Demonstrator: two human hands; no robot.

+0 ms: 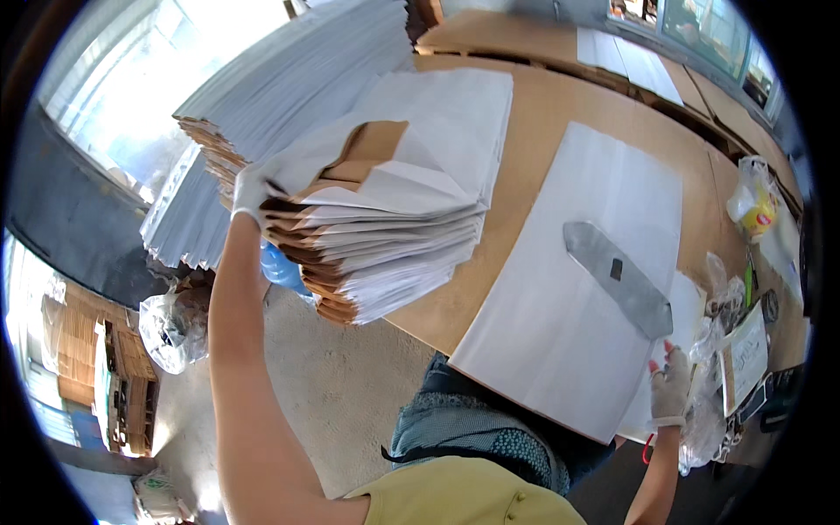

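Note:
My left hand (250, 192), in a white glove, grips the left end of a paper bag on a thick pile of paper bags (402, 236). The bags are white outside and brown inside. Its fingertips are partly hidden by the paper. On the top bag a brown folded flap (372, 150) shows. My right hand (670, 385), in a glove with bare fingertips, is open, fingers stretched out, by the right edge of a large white sheet (560, 289). Just above those fingers is the lower end of a grey metal plate (617, 278) with pointed ends and a small square hole, lying flat on the sheet.
A tall stack of white-and-brown paper (297, 74) rises behind the bags. Clear plastic wrap (704, 420), a tape roll (769, 306) and a written card (744, 359) crowd the right side of the brown table (534, 114). A plastic bag (752, 201) lies farther back.

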